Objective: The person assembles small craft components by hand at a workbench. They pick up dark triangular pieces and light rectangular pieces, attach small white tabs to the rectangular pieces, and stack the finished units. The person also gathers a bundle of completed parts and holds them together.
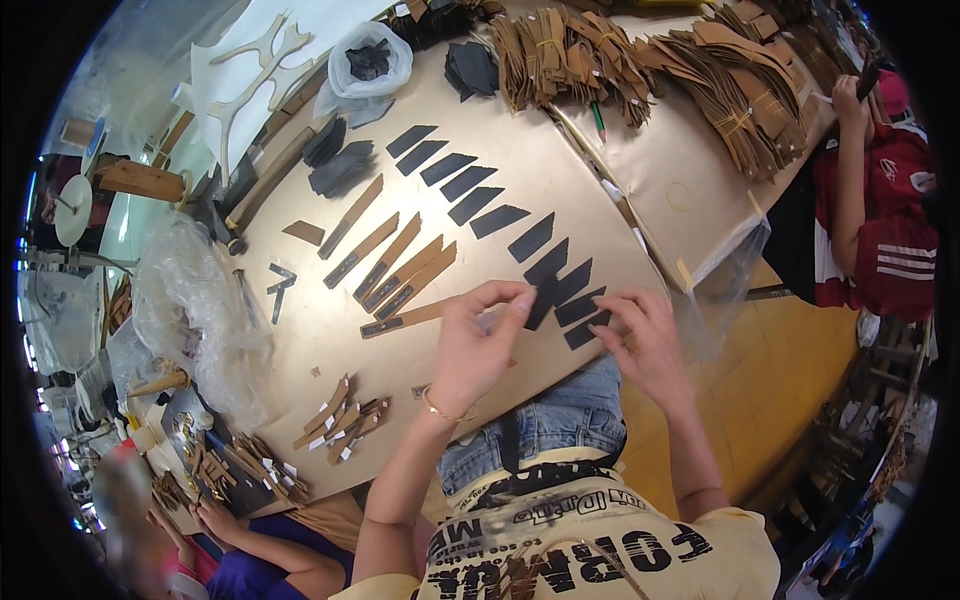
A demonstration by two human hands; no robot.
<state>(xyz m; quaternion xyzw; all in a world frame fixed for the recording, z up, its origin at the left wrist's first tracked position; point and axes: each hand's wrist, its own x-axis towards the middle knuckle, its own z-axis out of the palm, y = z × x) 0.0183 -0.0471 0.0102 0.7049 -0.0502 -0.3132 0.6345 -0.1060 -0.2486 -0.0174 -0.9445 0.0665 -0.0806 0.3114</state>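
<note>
My left hand point(475, 345) pinches the edge of a black slanted strip point(541, 305) between thumb and forefinger, over the table. My right hand point(648, 345) is bent over the near end of the row, thumb and forefinger apart. Its fingertips are at the edges of two black slanted pieces point(583, 333); whether it touches them I cannot tell. More such black pieces point(462, 180) run in a diagonal row toward the far left. Left of my left hand lie several brown strips point(380, 268) with dark ends, one partly behind that hand.
Bundled brown strips point(740, 100) and stacked black pieces point(470, 68) lie along the far side. A plastic bag point(370, 60) holds black scraps. Small brown pieces point(340, 415) lie near left. Co-workers sit at lower left and far right point(870, 200). Clear plastic point(720, 290) hangs over the right edge.
</note>
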